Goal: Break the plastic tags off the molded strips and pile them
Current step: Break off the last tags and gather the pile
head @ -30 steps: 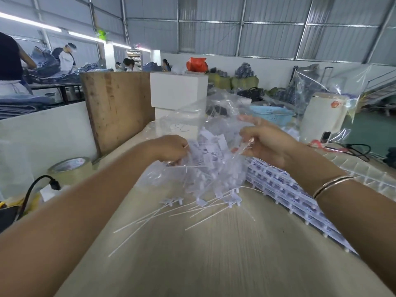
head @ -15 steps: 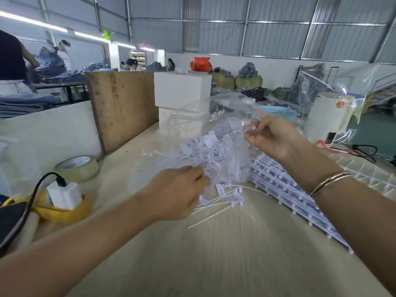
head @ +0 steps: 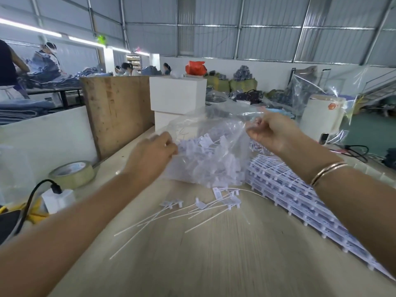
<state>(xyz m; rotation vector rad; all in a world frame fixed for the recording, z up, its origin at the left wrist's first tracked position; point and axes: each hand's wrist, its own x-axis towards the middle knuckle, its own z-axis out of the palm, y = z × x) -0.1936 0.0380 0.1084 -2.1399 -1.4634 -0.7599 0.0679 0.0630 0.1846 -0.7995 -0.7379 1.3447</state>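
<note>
A clear plastic bag (head: 214, 151) full of loose white plastic tags sits on the wooden table (head: 214, 258) in the middle of the view. My left hand (head: 154, 151) grips the bag's left edge. My right hand (head: 270, 133) pinches the bag's upper right rim and holds it up. Several loose tags (head: 222, 198) with long thin stems lie on the table just in front of the bag. A stack of molded tag strips (head: 300, 196) runs along the table's right side, under my right forearm.
A tape roll (head: 71, 174) and a white plug adapter (head: 57, 199) with a black cable lie at the left. A wooden board (head: 117, 112) and white boxes (head: 177, 95) stand behind the bag. A white appliance (head: 321, 116) stands at the far right. People work in the background.
My left hand has risen from the loose tags near the table to the bag's left edge. My right hand stays pinching the bag's rim, a little higher.
</note>
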